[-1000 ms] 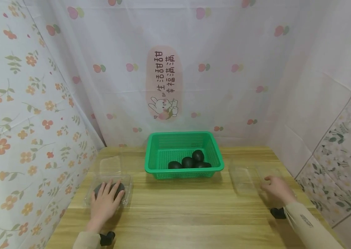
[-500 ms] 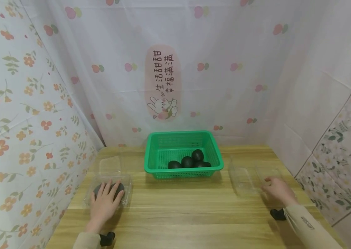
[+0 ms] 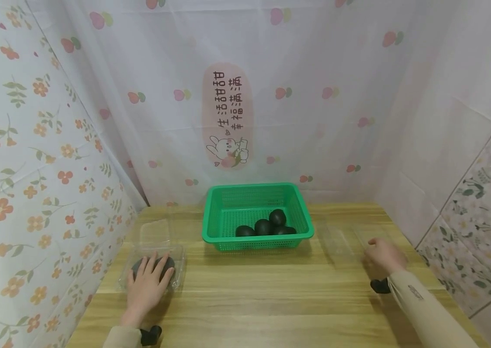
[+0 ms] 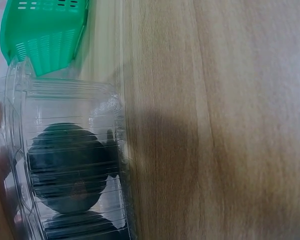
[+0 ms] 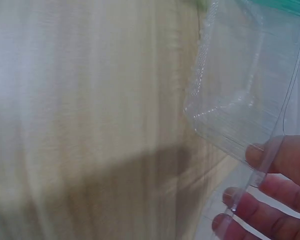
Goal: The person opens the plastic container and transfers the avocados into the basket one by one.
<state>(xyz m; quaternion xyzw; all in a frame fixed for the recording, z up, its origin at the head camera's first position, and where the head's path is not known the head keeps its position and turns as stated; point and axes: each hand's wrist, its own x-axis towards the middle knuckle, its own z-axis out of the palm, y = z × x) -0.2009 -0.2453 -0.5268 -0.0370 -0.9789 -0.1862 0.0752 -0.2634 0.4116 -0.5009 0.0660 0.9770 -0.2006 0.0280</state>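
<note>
My left hand (image 3: 147,285) rests with spread fingers over dark avocados (image 3: 168,266) in a clear plastic clamshell box (image 3: 179,270), whose lid (image 3: 155,233) stands open behind. In the left wrist view, more avocados (image 4: 67,167) show through the ribbed side of the same box (image 4: 65,90); that hand is mostly cut off at the left edge. On the right, my right hand (image 3: 385,256) pinches the edge of a second clear clamshell box (image 3: 340,244). Up close in the right wrist view, thumb and fingers (image 5: 255,210) grip the rim of this see-through box (image 5: 225,90).
A green perforated basket (image 3: 257,239) stands at the back middle of the wooden table (image 3: 245,299), with several dark avocados (image 3: 264,227) in its front right part. Printed curtains (image 3: 315,135) enclose the table at the back and sides.
My right hand has moved slightly left and up, and the right clamshell box has shifted and tilted with it. The left hand has stayed over the avocados.
</note>
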